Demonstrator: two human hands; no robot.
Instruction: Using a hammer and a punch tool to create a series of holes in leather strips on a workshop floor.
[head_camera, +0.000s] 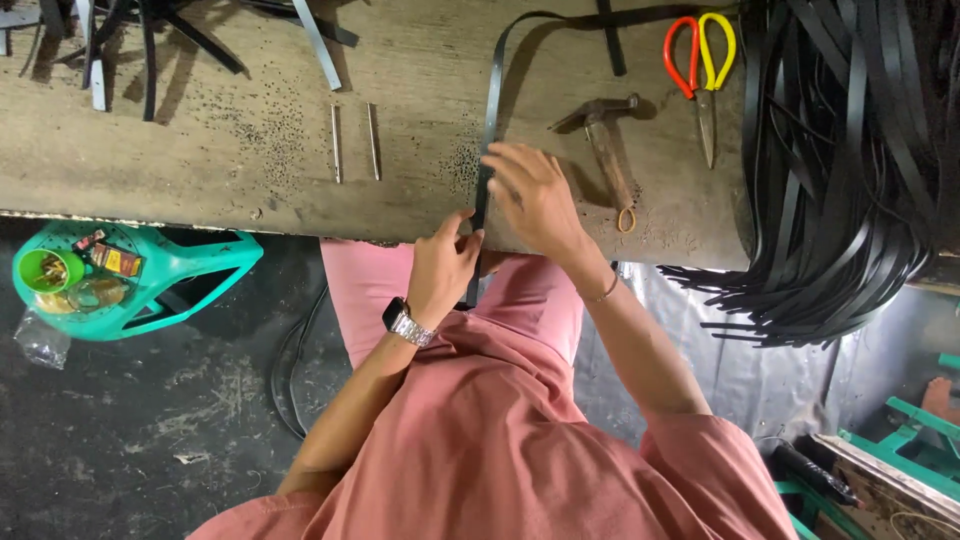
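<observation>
I am looking down at a worn wooden bench (250, 130). My left hand (440, 270) is pinching a narrow black strap (490, 130) at the bench's near edge, centre of the frame, fingers closed on it. My right hand (535, 195) is pressing flat on the strap just above, fingers spread. The strap looks light, thin and springy; gripping it by its edges seems best. A hammer (605, 150) is lying to the right.
</observation>
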